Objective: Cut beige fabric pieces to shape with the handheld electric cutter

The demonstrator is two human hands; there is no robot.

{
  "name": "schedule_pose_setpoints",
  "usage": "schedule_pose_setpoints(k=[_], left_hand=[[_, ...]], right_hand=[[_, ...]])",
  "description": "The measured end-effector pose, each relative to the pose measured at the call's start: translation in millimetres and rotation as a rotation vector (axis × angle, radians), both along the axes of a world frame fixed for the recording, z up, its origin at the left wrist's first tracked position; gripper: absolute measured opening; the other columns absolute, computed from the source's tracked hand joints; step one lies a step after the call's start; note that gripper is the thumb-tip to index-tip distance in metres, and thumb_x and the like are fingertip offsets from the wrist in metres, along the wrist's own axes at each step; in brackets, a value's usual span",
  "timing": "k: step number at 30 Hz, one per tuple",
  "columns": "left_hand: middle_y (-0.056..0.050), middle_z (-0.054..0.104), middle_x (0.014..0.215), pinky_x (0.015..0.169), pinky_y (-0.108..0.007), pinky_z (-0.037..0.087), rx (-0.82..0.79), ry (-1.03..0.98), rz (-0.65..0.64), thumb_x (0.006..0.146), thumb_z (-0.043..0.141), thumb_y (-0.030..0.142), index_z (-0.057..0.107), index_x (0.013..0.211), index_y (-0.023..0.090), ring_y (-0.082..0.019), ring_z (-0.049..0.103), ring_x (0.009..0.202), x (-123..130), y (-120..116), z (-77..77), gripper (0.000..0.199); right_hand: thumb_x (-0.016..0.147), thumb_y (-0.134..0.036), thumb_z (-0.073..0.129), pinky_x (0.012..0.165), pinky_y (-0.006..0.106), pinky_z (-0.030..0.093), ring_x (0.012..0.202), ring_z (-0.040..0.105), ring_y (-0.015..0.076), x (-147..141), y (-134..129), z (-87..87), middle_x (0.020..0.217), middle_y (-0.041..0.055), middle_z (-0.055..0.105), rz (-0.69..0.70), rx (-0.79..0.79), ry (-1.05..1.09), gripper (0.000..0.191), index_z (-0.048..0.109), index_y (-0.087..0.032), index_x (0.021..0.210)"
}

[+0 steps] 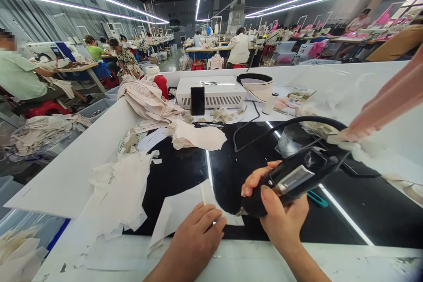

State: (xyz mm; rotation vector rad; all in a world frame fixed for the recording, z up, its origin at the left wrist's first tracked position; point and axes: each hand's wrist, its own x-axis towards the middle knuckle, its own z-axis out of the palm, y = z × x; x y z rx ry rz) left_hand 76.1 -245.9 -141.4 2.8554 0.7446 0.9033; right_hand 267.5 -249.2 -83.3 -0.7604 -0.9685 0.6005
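My right hand (pixel 284 220) is wrapped round a thick black corded hand-held power tool (pixel 297 176) with a silver label. The tool's lower end points down-left, close to the right edge of a white cut sheet (pixel 180 209). Its exact tip is partly hidden, so whether it touches the sheet I cannot tell. My left hand (pixel 201 238) lies flat on that sheet, fingers stretched out, beside a narrow cream strip (pixel 203 194). The sheet, fabric or paper, rests on a glossy black board (pixel 185 167). A black cable (pixel 307 119) arches behind the tool.
Another person's arm (pixel 390 97) reaches in from the right to a translucent plastic bag (pixel 370 150). White pieces (pixel 122 189) and stacked cream fabric (pixel 198 134) lie left. Behind stand a phone (pixel 197 101), a white slotted box (pixel 211 92) and a round container (pixel 261 88). A teal-handled item (pixel 317 199) lies right.
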Motion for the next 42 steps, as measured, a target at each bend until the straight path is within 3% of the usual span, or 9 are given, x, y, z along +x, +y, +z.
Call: schedule_pose_setpoints(k=[8, 31, 36, 42], left_hand=[[-0.008, 0.074, 0.114, 0.104, -0.045, 0.061, 0.014, 0.009, 0.001, 0.106, 0.046, 0.014, 0.066, 0.120, 0.015, -0.023, 0.072, 0.112, 1, 1, 1.0, 0.025], [-0.009, 0.074, 0.117, 0.108, -0.043, 0.058, -0.011, 0.018, 0.004, 0.108, 0.042, 0.016, 0.066, 0.122, 0.015, -0.022, 0.072, 0.115, -1, 0, 2.9, 0.027], [-0.008, 0.071, 0.129, 0.110, -0.040, 0.057, -0.042, 0.051, 0.048, 0.109, 0.042, 0.021, 0.063, 0.130, 0.017, -0.021, 0.068, 0.124, -18, 7, 8.5, 0.030], [-0.007, 0.073, 0.125, 0.101, -0.035, 0.063, -0.012, 0.129, 0.086, 0.109, 0.040, 0.018, 0.066, 0.125, 0.019, -0.020, 0.071, 0.117, -39, 18, 10.9, 0.031]], right_hand=[[0.096, -0.032, 0.073, 0.058, 0.030, 0.055, 0.064, 0.064, 0.0148, -9, -6, -1.3, 0.084, -0.0017, 0.065, 0.126, 0.023, 0.028, 0.033, 0.056, -0.029, 0.123], [0.097, -0.029, 0.071, 0.055, 0.031, 0.055, 0.063, 0.063, 0.0153, 0, -11, -2.6, 0.083, -0.0016, 0.065, 0.059, 0.003, 0.005, 0.030, 0.056, -0.029, 0.123], [0.095, -0.029, 0.074, 0.055, 0.030, 0.054, 0.062, 0.062, 0.0149, 8, -6, -3.0, 0.083, -0.0019, 0.065, 0.056, 0.011, -0.017, 0.033, 0.056, -0.028, 0.123], [0.092, -0.026, 0.075, 0.057, 0.031, 0.054, 0.061, 0.063, 0.0153, 21, 5, -3.6, 0.081, -0.0031, 0.067, -0.009, -0.008, 0.004, 0.033, 0.056, -0.027, 0.119]])
